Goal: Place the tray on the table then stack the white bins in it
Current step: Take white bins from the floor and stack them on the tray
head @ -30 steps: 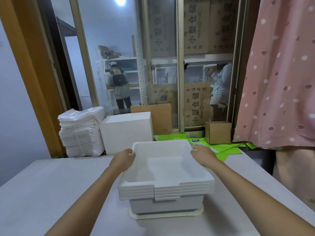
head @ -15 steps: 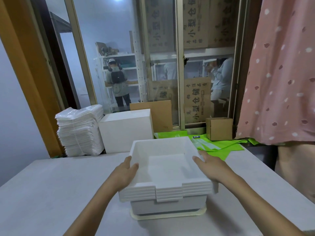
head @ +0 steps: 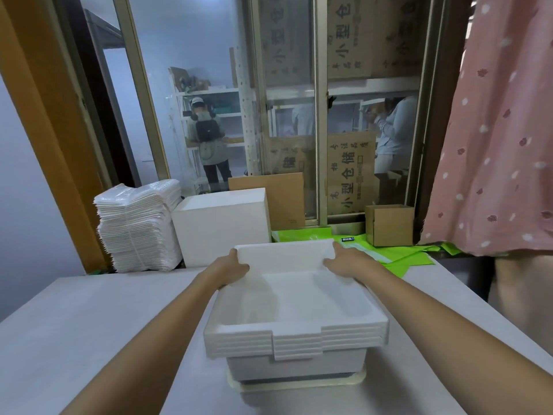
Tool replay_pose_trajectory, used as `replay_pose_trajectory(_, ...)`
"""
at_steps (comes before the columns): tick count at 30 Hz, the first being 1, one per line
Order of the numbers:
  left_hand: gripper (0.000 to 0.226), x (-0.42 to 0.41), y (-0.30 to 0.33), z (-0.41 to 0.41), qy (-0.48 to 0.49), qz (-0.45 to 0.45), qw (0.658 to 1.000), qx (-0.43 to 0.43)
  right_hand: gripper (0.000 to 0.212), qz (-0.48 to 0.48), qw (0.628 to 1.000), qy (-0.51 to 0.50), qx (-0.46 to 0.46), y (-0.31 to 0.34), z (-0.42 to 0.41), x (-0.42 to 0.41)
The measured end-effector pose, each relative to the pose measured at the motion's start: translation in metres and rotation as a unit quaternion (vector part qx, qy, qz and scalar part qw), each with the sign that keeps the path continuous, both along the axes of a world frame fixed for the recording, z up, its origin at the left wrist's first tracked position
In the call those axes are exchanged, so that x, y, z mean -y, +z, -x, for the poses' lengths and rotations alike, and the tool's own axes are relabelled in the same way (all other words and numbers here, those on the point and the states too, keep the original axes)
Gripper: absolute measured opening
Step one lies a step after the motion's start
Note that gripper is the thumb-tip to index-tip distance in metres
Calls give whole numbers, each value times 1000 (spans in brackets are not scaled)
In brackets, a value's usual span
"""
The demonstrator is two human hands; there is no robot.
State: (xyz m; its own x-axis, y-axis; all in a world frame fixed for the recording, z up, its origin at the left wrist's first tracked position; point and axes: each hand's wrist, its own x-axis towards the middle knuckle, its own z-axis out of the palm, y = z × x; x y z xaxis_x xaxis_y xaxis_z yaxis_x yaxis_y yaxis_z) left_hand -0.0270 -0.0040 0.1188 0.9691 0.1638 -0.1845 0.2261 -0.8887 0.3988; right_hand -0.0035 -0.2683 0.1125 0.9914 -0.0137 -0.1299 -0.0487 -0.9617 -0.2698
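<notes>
Several nested white rectangular plastic bins (head: 294, 310) sit stacked in a shallow cream tray (head: 299, 381) on the pale grey table (head: 89, 339), between both forearms. Left hand (head: 232, 266) and right hand (head: 344, 259) each curl over the top bin's far corners, gripping the rim. Likely light, stiff, smooth-walled; the rim lips offer the surest hold, though nested bins may stick together.
</notes>
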Motion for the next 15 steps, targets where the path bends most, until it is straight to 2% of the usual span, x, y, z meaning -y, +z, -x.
replay_pose_trajectory(4, 63, -4, 1, -15, -8, -16, 1000, 9, 64, 1, 1000, 1, 1, 3, -18, -1)
replay_pose_trajectory(7, 58, -7, -2, -22, 2, 15, 1000, 13, 58, -3, 1000, 1, 10, 0, -27, -1)
replay_pose_trajectory(11, 60, -4, -10, -26, 21, 74, 997, 24, 69, -3, 1000, 2, 23, -8, -32, -2)
replay_pose_trajectory(15, 62, -4, -11, -26, 23, 74, 997, 20, 77, -2, 1000, 4, 13, -5, -30, -2)
